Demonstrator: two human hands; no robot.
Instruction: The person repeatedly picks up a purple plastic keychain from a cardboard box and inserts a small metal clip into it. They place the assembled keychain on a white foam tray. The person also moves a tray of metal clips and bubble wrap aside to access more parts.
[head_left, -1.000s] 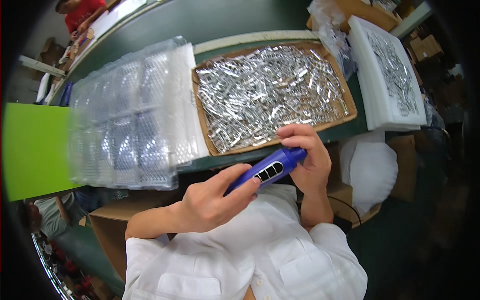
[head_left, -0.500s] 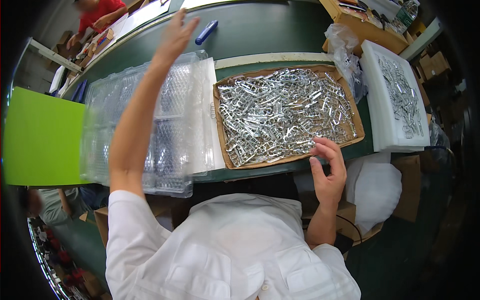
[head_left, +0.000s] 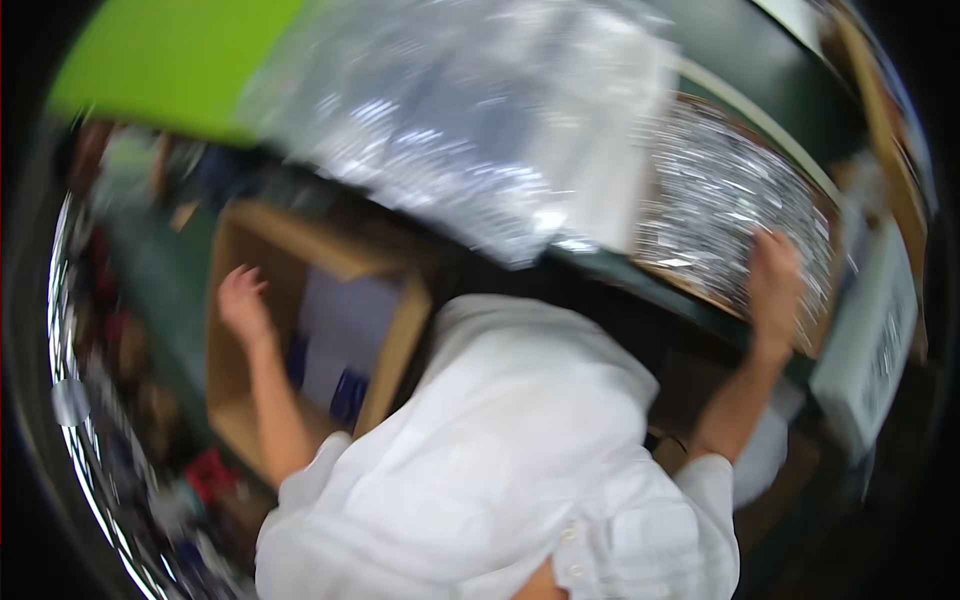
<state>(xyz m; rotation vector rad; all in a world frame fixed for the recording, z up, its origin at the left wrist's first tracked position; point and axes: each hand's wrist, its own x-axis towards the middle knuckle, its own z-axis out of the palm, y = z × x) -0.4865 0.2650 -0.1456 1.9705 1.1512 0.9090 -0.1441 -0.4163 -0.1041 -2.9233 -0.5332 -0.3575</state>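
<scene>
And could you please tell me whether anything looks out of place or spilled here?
Nothing stands out: the metal pieces lie in their cardboard tray, and dark blue items sit inside the open cardboard box near the left hand. Motion blur would hide small damage.

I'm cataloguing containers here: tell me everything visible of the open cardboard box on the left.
The brown cardboard box stands open-topped, left of the white shirt. It looks rectangular, plain-walled; blur hides finer detail. Inside show a pale, flat surface and dark blue items too blurred to identify. The left hand overlaps its left side in view; whether they touch is unclear.
</scene>
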